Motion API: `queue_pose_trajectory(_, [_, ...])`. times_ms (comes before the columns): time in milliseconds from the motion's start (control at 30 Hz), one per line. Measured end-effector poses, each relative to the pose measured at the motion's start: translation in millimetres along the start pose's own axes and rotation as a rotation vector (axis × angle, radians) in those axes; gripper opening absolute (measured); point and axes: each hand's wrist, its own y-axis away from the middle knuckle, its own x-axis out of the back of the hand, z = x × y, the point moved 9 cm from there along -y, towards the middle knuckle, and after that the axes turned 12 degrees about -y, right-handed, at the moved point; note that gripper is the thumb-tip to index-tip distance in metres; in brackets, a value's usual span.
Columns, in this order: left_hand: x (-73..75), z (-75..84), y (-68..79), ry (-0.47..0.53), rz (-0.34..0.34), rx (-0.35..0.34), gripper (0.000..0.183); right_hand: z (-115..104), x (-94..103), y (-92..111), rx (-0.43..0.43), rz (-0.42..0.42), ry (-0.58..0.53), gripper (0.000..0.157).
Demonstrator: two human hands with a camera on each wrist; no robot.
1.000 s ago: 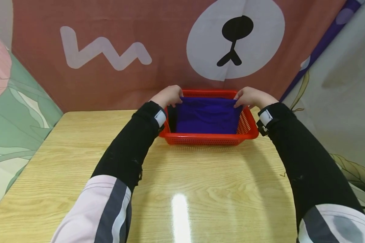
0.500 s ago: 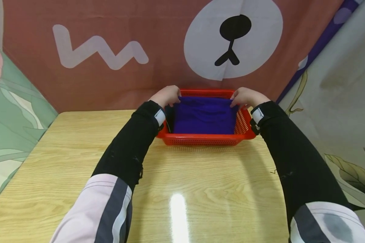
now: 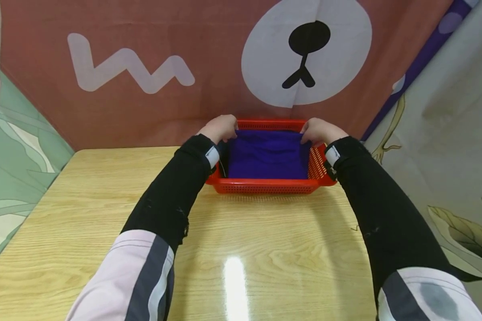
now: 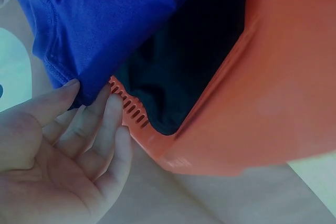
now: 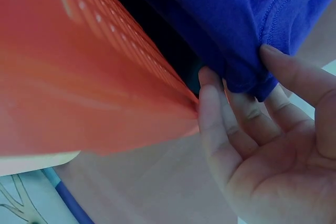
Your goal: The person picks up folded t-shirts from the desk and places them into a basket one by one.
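A folded blue garment [image 3: 269, 156] with a stitched hem lies in a red plastic basket [image 3: 265, 186] at the table's far edge. My left hand [image 3: 221, 128] pinches its far left corner; in the left wrist view, the thumb presses the blue cloth [image 4: 115, 19] against the fingers. At the far right corner, my right hand [image 3: 323, 131] pinches the hem between thumb and fingers, as the right wrist view shows on the garment [image 5: 231, 24]. Dark cloth [image 4: 184, 51] lies beneath the blue one, inside the basket. The basket's floor is hidden.
The light wooden table [image 3: 265, 236] stretches from the basket toward me. Right behind the basket hangs a brown cloth [image 3: 164, 116] with a cartoon muzzle. A pale leaf-patterned cloth [image 3: 438, 142] hangs at the right, a green floral one [image 3: 20, 165] at the left.
My right hand has moved slightly left with its corner of the blue garment. The left hand keeps its place on the other corner. The head view has shifted a little.
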Motion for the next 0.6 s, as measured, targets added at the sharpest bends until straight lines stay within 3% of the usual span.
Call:
queue_pose_trajectory(400, [-3.2, -3.3, -3.7, -0.105, 0.004, 0.059, 0.011, -3, -6.3, -6, 0.026, -0.023, 0.086, 0.039])
queue_pose_trajectory(600, [-7.3, -7.8, -2.0, -0.188, -0.013, 0.093, 0.017, -7, -10.3, -6, 0.035, -0.037, 0.114, 0.04])
